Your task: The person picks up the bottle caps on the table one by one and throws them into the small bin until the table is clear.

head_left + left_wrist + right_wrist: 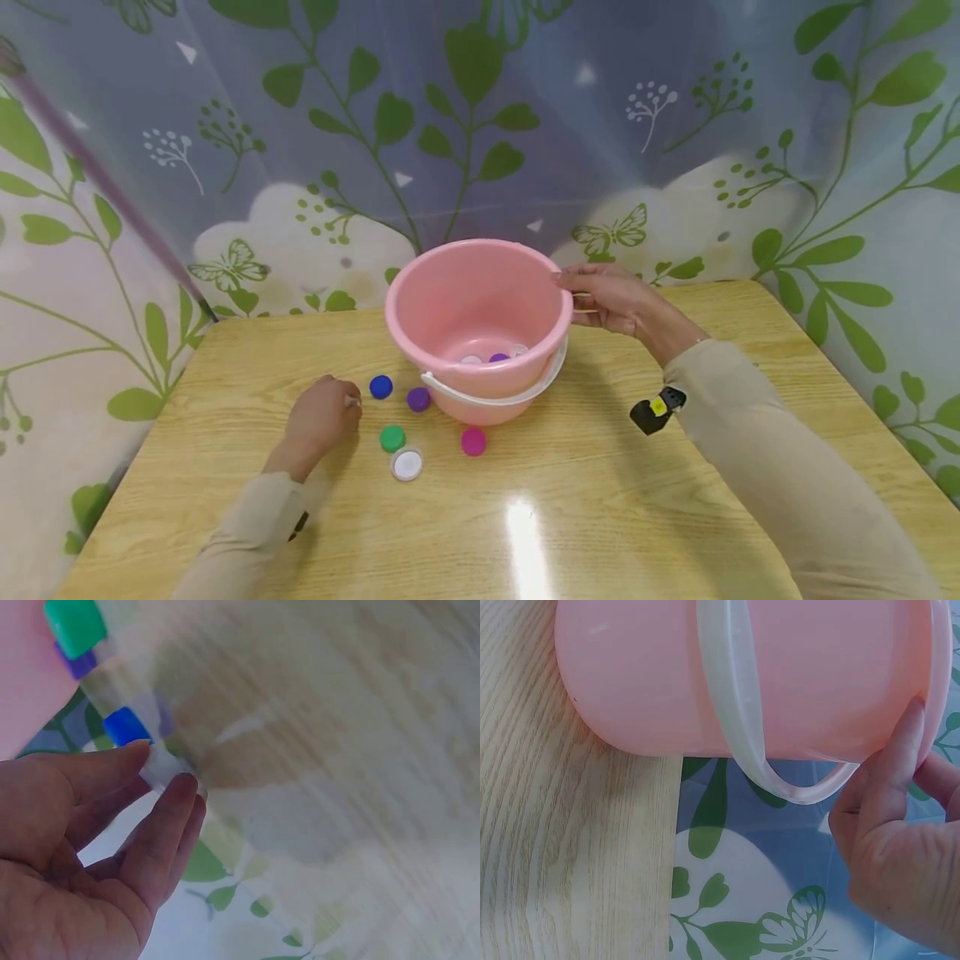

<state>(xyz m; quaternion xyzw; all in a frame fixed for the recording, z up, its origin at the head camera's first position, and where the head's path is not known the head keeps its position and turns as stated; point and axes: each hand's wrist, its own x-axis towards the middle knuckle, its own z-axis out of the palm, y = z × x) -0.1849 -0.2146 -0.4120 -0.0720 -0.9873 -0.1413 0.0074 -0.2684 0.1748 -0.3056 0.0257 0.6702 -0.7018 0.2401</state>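
Observation:
A pink bucket stands at the middle back of the table, with a white handle hanging down its front. White and purple caps lie inside on its floor. My right hand grips the bucket's rim, fingertips on the outer wall in the right wrist view. Left of the bucket, my left hand pinches a whitish cap between thumb and fingers, low over the table. Nearest to that hand is a blue bottle cap. A purple cap lies close by the bucket.
Also on the wooden table are a green cap, a white cap right beside it, and a magenta cap in front of the bucket. A leaf-patterned curtain rises behind the table's back edge.

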